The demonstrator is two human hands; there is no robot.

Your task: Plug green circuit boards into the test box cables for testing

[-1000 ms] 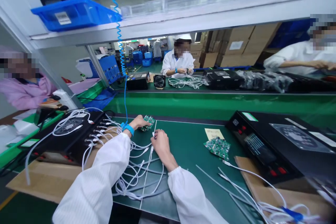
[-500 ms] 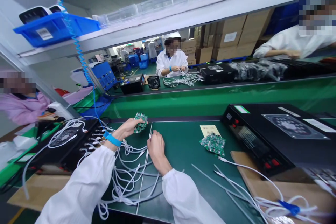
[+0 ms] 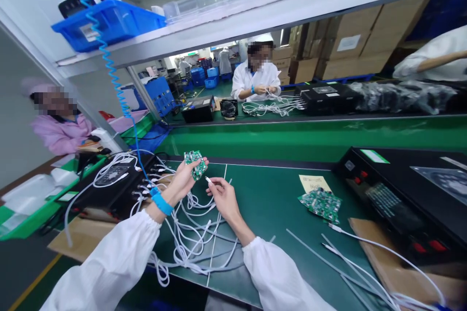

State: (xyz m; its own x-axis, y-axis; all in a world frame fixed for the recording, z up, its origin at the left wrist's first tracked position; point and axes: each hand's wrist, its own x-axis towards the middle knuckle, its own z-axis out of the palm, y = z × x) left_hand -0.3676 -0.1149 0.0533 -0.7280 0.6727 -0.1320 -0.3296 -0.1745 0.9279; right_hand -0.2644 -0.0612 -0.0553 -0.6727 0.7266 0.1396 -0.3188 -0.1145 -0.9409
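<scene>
My left hand (image 3: 183, 180), with a blue band at the wrist, is closed around green circuit boards (image 3: 196, 164) above the bench. Just to the right, my right hand (image 3: 224, 199) pinches the white plug of a cable (image 3: 208, 181) between thumb and fingers. The plug's tip points toward the boards' lower edge; whether it touches them I cannot tell. Loose white cables (image 3: 188, 251) lie tangled on the green bench below both hands. Farther right, more circuit boards (image 3: 323, 205) are heaped partly over a yellow paper note (image 3: 314, 182).
Black boxes stand left (image 3: 105, 187) and right (image 3: 386, 204), the left one with cables plugged into its side. Loose cables (image 3: 350, 272) lie at front right. A blue bin (image 3: 113, 24) sits on the overhead shelf. Co-workers are across the line and at far left.
My left hand has turned, showing the boards more face-on. My right hand has rolled palm-up and brought the cable plug up near the boards. The view has shifted left.
</scene>
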